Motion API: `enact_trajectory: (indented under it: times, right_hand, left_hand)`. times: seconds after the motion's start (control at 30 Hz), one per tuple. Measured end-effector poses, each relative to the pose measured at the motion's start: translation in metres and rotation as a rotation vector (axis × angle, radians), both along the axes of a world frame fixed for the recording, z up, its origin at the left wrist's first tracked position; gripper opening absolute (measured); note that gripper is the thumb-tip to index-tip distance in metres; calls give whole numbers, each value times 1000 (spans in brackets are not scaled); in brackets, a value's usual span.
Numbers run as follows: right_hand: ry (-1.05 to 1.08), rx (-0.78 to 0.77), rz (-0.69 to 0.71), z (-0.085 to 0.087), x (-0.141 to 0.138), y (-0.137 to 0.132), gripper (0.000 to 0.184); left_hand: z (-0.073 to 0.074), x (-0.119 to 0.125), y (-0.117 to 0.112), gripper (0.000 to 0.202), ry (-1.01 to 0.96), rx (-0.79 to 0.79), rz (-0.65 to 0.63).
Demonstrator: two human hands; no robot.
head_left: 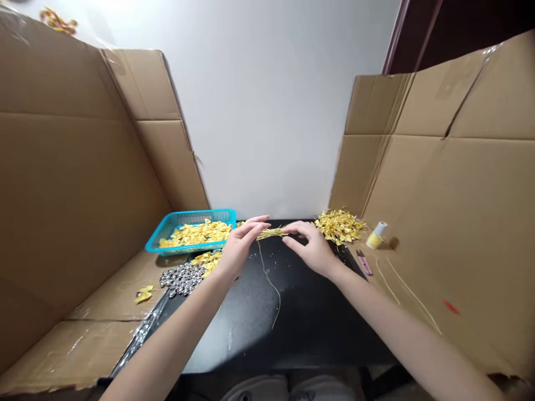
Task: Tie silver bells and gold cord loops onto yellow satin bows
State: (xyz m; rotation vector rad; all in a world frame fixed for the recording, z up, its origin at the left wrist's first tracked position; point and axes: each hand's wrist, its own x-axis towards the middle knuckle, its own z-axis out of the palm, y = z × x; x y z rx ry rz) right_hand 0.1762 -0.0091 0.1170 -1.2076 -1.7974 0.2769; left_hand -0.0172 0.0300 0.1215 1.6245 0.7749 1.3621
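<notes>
While a thin cord (277, 292) trails nearest across the black tabletop (309, 323), the yellow bundle (273, 233) is beyond, between the left hand (241, 240), partly curled (its grip I cannot tell), and the right hand (311, 245), thumb and fingers parted at the bundle's end. Farther, a blue basket (167, 252) sits left, a yellow heap (340, 225) right.

Left hand (239, 245): bare — slim fingers
Right hand (314, 250): bare, slim fingers
Forearms (184, 328): bare
Legwear or footwear (259, 389): whitish, dark-marked — which, unclear

The strand bundle (271, 233) is golden yellow, the basket (164, 229) turquoise, the tabletop (317, 323) black, the snips (365, 263) pink-handled.
</notes>
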Motion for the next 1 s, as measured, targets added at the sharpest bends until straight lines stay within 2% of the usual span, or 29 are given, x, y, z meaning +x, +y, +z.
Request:
enact_trajectory:
  times: [0.07,0.17,0.3,0.43,0.53,0.63,0.7,0.77,0.83,1.0]
  right_hand:
    - [266,6,193,19,-29,5,24]
    - [543,-128,424,37,-56,15,33]
    - [749,-279,512,45,-66,23,40]
    - [871,-311,549,48,-66,27,31]
    - [960,-261,478,57,-62,30,23]
    - [994,-228,397,70,-53,33,15]
    - [1021,-214,368,78,-46,35,11]
    - [1047,-193,343,86,-38,37,9]
    - [1044,-174,317,91,-33,38,8]
    - [1004,-162,267,97,-26,39,9]
  left_hand:
    - [17,6,-3,23,-72,-10,-85]
    - [32,10,-4,22,-215,-53,-106]
    - [42,10,0,27,-271,-120,-87]
    - [46,12,3,37,-339,-167,-106]
    - [28,16,1,46,-368,-237,-225]
    - [-8,17,-7,54,-197,-389,-433]
    - [-33,16,-13,52,-173,-413,-433]
    - [-50,15,-14,52,-203,-402,-387]
    - [-56,14,-11,51,-201,-362,-366]
    - [-57,21,2,36,-63,-339,-439]
